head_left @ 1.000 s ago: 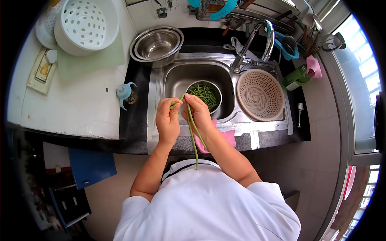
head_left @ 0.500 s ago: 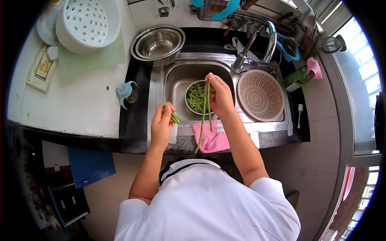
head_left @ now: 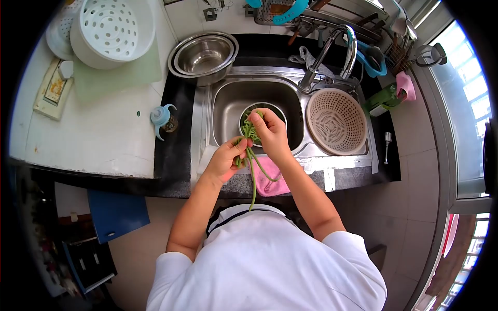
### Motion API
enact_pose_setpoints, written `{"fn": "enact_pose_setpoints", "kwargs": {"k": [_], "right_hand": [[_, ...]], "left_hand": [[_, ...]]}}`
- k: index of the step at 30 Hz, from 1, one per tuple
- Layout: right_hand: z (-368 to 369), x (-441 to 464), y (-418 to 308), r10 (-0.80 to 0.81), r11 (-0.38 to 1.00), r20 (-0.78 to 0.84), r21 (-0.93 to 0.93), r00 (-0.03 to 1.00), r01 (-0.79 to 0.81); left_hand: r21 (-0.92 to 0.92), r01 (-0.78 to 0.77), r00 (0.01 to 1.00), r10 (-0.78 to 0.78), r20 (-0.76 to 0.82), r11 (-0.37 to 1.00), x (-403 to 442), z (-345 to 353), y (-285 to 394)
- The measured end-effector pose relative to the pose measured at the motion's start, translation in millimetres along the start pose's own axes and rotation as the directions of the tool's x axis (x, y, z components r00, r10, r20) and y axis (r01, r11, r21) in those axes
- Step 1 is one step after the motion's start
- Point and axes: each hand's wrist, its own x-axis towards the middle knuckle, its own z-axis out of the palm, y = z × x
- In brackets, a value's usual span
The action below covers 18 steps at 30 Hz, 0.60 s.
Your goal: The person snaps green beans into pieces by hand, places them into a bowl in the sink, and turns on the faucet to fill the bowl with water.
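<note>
My left hand is closed around green beans, with a few short pieces showing at its fingers. Close beside it, my right hand pinches the upper end of long green beans, which pass by the left fingertips and dangle over the counter edge. Both hands are above the near side of the sink. Under them a round metal bowl stands in the sink basin, partly hidden by my right hand, with cut green bean pieces inside. A pink cloth lies over the front edge below the hands.
A beige colander sits right of the basin, under the faucet. Nested steel bowls stand at the back left. A blue-lidded bottle, a white perforated steamer and a green bottle are around the sink.
My left hand has moved right and my right hand down and slightly left, bringing them together. The long beans now run beside the left fingertips.
</note>
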Motion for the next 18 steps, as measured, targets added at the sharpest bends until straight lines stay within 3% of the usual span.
{"fn": "enact_pose_setpoints", "kwargs": {"k": [1,2,3,4,8,10,12,14,16,18], "right_hand": [[2.0,-4.6,-5.2,-0.255,0.948,0.067,-0.178,0.965,0.263],[-0.1,-7.8,-13.3,-0.541,0.662,0.318,-0.409,0.778,0.628],[7.0,-13.1,-25.0,-0.582,0.551,0.423,-0.423,0.695,0.719],[12.7,-18.9,-30.6,-0.602,0.433,0.52,-0.425,0.606,0.795],[8.5,-21.0,-35.2,-0.616,0.396,0.543,-0.413,0.571,0.82],[7.3,-25.1,-38.5,-0.639,0.393,0.552,-0.364,0.536,0.844],[1.5,-27.7,-36.0,-0.624,0.391,0.581,-0.347,0.523,0.853],[-5.1,-29.0,-29.4,-0.573,0.542,0.488,-0.377,0.658,0.751],[-1.7,-32.6,-30.1,-0.568,0.563,0.484,-0.363,0.666,0.743],[3.2,-33.9,-26.3,-0.373,0.913,0.06,-0.154,0.926,0.378]], "left_hand": [[0.001,0.0,1.0,0.0,0.001,1.0,0.2,-3.1,-4.6],[-0.043,-0.061,0.994,0.056,-0.096,0.997,0.4,-5.4,-9.3],[-0.083,-0.124,0.975,0.106,-0.193,0.989,0.7,-5.3,-11.5],[-0.082,-0.117,0.976,0.1,-0.193,0.99,-1.5,-2.5,-10.5],[-0.07,-0.142,0.961,0.12,-0.251,0.987,-13.0,8.5,1.8],[-0.072,-0.122,0.989,0.116,-0.094,0.99,-16.1,11.0,3.1],[-0.038,-0.121,0.988,0.116,-0.105,0.992,-17.3,16.1,2.4],[-0.075,-0.128,0.983,0.117,-0.14,0.989,-16.5,18.0,2.0],[-0.061,-0.109,0.99,0.102,-0.101,0.992,-15.2,23.1,6.7],[0.024,-0.127,0.98,0.129,-0.15,0.992,-16.8,32.8,11.1]]}}
